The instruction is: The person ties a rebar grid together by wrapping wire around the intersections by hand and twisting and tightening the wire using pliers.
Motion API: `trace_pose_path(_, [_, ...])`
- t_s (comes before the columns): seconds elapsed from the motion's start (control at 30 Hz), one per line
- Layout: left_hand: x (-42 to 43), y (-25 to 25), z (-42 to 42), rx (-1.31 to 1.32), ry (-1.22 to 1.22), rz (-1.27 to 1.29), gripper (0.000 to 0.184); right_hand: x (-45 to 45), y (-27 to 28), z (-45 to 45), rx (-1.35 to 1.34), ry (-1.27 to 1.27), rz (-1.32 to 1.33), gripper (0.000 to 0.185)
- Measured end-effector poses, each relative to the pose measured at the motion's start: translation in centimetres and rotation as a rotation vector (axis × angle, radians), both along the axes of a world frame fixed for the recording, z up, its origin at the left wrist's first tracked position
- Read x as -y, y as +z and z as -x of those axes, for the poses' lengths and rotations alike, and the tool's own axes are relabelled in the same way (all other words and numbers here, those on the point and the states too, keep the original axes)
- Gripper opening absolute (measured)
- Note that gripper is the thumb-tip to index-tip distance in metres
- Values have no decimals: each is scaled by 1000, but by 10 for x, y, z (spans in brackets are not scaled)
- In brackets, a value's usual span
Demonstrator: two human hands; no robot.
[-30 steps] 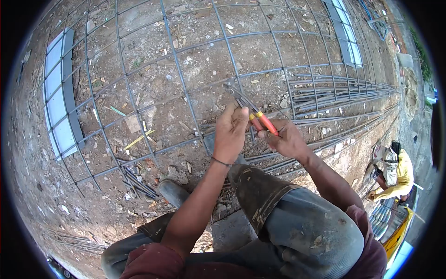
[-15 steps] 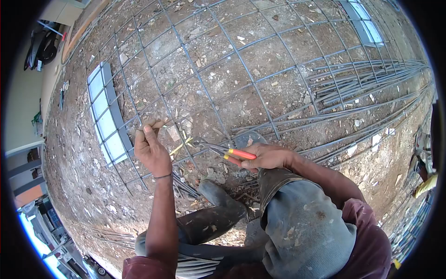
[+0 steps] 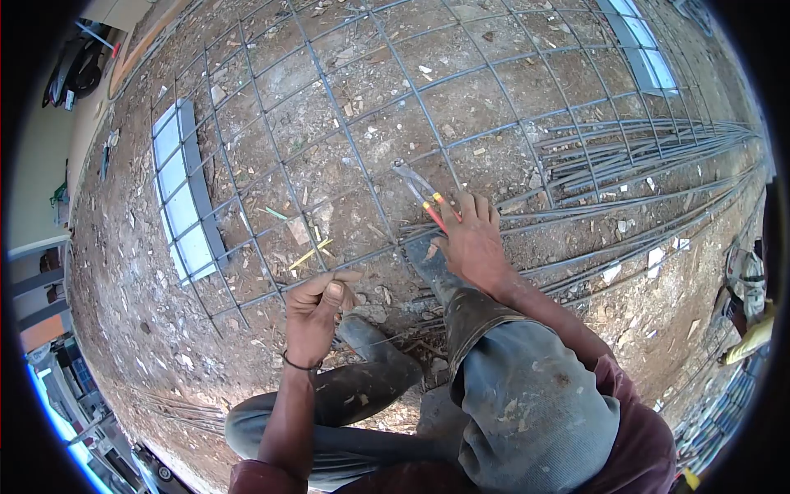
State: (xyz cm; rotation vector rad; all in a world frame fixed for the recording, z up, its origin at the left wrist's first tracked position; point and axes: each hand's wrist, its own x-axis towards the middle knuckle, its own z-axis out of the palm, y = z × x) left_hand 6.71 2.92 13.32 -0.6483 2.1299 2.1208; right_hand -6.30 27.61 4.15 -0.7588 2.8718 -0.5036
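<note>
My right hand is closed around the handles of the pincers, which have red and yellow grips. Their jaws point up and left, over the rebar mesh. Lower left, my left hand has thumb and fingers pinched together near the mesh's close edge. Whatever those fingers hold, if anything, is too small to make out. Just above that hand, thin yellow strips lie on the ground by a bar crossing.
White-topped blocks lie under the mesh at left, with another block at upper right. A bundle of loose rods stretches off to the right. My boots stand on dirt littered with chips.
My right hand has moved up with the pincers, whose jaws now point farther up over the mesh. My left hand has come down and right, still pinched.
</note>
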Motion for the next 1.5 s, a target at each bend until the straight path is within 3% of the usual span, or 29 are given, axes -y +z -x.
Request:
trace_pose_path(0.1, [-12,-10,2,26,89,-385,33,7,37,23,58,138,158,49])
trace_pose_path(0.17, [-20,-8,5,47,120,-483,32,20,46,37,982,-11,487,35])
trace_pose_path(0.2, [-20,-6,7,53,118,-597,32,30,43,35,995,18,501,35])
trace_pose_path(0.27, [-20,-6,8,43,152,-664,33,41,40,30,1281,75,885,34])
trace_pose_path(0.3, [-21,-7,8,39,165,-756,35,47,41,28,1285,81,885,34])
trace_pose_path(0.43, [-27,-11,10,50,144,-687,35,78,42,17,1348,36,1056,31])
trace_pose_path(0.5, [-31,-13,9,6,27,-190,33,79,47,14,1364,-54,1086,31])
trace_pose_path(0.7, [-33,-28,1,12,67,-84,29,78,39,3,1491,-202,1063,27])
trace_pose_path(0.77, [-34,-31,-1,52,48,143,26,79,35,1,1500,-223,975,25])
trace_pose_path(0.93, [-34,-34,0,29,8,244,24,80,40,1,1330,-152,950,20])
trace_pose_path(1.0, [-35,-38,-3,61,-4,104,26,81,41,0,1283,-179,991,18])
trace_pose_path(1.03, [-37,-36,0,54,-8,99,26,81,42,1,1138,-116,984,18])
trace_pose_path(1.1, [-42,-28,3,207,141,-653,29,78,44,3,992,-59,969,17])
trace_pose_path(1.13, [-43,-27,3,204,139,-658,29,75,51,4,907,-16,935,17])
trace_pose_path(1.2, [-43,-25,3,209,193,-934,28,71,55,9,817,29,897,17])
trace_pose_path(1.27, [-42,-25,3,195,171,-944,27,71,51,11,998,-32,976,17])
trace_pose_path(1.3, [-43,-29,3,206,114,-743,27,72,49,9,999,-28,976,17])
trace_pose_path(1.33, [-44,-32,3,215,57,-543,27,73,45,7,1184,-125,1035,15])
trace_pose_path(1.37, [-44,-35,2,214,57,-546,27,72,40,5,1369,-231,1088,13])
trace_pose_path(1.43, [-43,-40,0,180,-10,-202,29,72,32,4,1396,-285,1101,14])
trace_pose_path(1.5, [-42,-34,1,185,-39,-110,29,72,27,2,1431,-334,1114,16])
